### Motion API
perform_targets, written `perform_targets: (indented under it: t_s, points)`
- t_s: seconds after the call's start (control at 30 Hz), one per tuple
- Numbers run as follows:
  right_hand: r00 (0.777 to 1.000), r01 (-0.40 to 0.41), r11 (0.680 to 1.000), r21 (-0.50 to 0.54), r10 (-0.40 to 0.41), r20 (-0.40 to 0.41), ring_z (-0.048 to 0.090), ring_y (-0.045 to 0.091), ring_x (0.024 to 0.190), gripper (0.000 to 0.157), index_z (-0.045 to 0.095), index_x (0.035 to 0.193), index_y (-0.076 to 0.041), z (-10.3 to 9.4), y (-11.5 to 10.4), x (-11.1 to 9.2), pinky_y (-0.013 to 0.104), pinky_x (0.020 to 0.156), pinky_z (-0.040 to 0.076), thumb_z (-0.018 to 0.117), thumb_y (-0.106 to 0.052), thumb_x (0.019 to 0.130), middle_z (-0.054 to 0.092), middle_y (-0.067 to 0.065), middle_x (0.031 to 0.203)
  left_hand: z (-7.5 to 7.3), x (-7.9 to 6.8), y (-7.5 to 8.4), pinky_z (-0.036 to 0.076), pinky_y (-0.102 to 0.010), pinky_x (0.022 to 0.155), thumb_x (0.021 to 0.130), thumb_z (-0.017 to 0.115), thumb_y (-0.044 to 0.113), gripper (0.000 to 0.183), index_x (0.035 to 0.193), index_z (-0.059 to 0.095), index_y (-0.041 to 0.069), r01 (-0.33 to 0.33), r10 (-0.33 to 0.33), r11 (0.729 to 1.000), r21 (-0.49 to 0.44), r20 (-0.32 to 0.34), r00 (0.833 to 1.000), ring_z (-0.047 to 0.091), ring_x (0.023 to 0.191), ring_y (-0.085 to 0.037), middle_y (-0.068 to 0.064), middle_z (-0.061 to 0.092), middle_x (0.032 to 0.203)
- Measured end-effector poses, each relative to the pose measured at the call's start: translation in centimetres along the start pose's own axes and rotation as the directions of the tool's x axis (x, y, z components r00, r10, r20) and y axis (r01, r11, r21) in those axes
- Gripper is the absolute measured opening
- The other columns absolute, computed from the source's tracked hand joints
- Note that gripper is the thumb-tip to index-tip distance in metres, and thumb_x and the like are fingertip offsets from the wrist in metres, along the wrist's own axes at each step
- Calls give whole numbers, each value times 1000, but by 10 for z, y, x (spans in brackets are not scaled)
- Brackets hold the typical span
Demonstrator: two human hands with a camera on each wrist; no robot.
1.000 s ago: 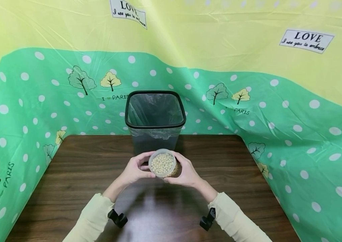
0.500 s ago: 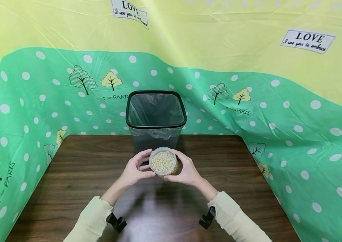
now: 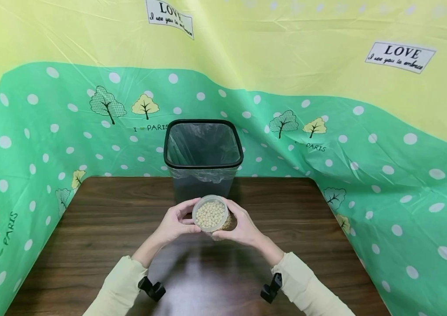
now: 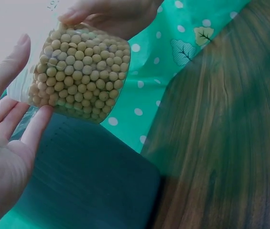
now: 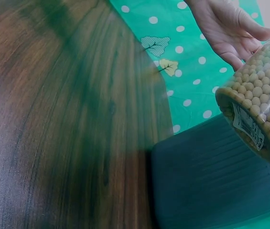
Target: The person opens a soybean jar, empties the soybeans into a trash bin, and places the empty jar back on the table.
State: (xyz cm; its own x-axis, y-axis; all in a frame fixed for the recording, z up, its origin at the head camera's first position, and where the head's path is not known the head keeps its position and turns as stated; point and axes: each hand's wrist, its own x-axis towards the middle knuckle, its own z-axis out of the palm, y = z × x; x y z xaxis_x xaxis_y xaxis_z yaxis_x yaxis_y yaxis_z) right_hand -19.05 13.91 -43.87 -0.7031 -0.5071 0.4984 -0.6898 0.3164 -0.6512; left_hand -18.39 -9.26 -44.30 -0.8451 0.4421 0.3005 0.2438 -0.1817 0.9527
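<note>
A clear round jar of pale soybeans point(image 3: 210, 214) is held above the table, its round top tipped toward the head camera. My right hand point(image 3: 244, 226) grips the jar's body, thumb at the front and fingers along the far side. On the other side my left hand point(image 3: 173, 224) curves its thumb and fingers about the top rim. In the left wrist view, fingertips of the left hand point(image 4: 5, 162) touch the jar near its top, with the thumb pointing up. The right wrist view shows a printed label point(image 5: 249, 126) on the jar's base.
Behind the jar stands a dark square bin point(image 3: 185, 186) with a black rim and a clear plastic liner, at the table's far edge. The brown wood-grain table point(image 3: 109, 219) spreads around it. A green and yellow printed cloth point(image 3: 101, 131) hangs behind and on both sides.
The jar has shifted slightly left and down in the head view, its top tipping a little more. Both hands keep nearly the same hold on it.
</note>
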Motion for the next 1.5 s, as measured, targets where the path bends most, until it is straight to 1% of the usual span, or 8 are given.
perform_targets:
  t_s: [0.13,0.4,0.67,0.73,1.0,1.27,1.37,1.5]
  points:
    - [1000,5,1000,24,-6,6,50,19,112,82,40,136,-8,1,0,-1,34,93,41,79,-33,69,51,7,126,-1,-1,-1,51,-32,81,70,77,5,73,132,40,-7,-4,4,1000,3,0,1000,55,105,-13,-29,45,127]
    - [999,-37,998,45,38,-21,52,27,111,83,43,132,0,3,-8,0,32,93,42,84,-10,60,53,14,125,-2,-3,-4,50,-30,81,71,76,6,76,134,37,-7,0,0,1000,-27,8,1000,53,107,-10,-30,41,131]
    - [996,11,1000,26,-9,-91,56,36,100,74,48,121,12,-4,-36,7,26,86,45,82,-1,57,57,26,113,14,-5,-6,50,-28,83,67,78,1,70,127,45,-8,-45,38,998,-43,-147,988,54,106,-10,-29,45,127]
    - [995,10,999,33,-7,-99,56,37,98,74,48,120,13,-5,-38,7,25,85,46,82,0,56,57,27,112,15,-6,-6,50,-28,83,67,77,-1,66,125,45,-9,-63,55,997,-42,-154,987,54,106,-11,-30,46,124]
    - [998,14,997,75,-8,-69,56,36,100,74,48,120,12,-5,-34,8,24,86,45,82,-2,55,57,25,112,-1,0,-7,51,-29,80,73,75,9,77,136,33,-8,-36,39,998,-58,54,998,52,109,-11,-32,37,132]
    - [996,21,1000,20,-19,-86,56,35,96,76,48,119,12,-6,-34,7,28,83,47,83,-1,52,57,25,110,10,-4,-5,49,-31,84,70,76,3,73,132,39,-7,-42,39,997,-69,-52,998,51,112,-14,-28,40,132]
    - [995,26,999,23,-24,-95,56,36,95,76,48,118,13,-7,-34,7,27,83,47,83,0,51,57,26,109,8,-3,-3,49,-32,83,70,76,4,74,132,38,-7,-40,38,996,-77,-24,999,51,112,-15,-29,39,132]
    - [997,34,999,41,-31,-77,56,36,95,74,48,117,13,-5,-34,8,26,84,46,83,1,52,57,26,109,0,0,-4,51,-32,81,72,75,3,78,136,33,-6,-9,13,998,-65,64,998,50,113,-16,-28,36,135]
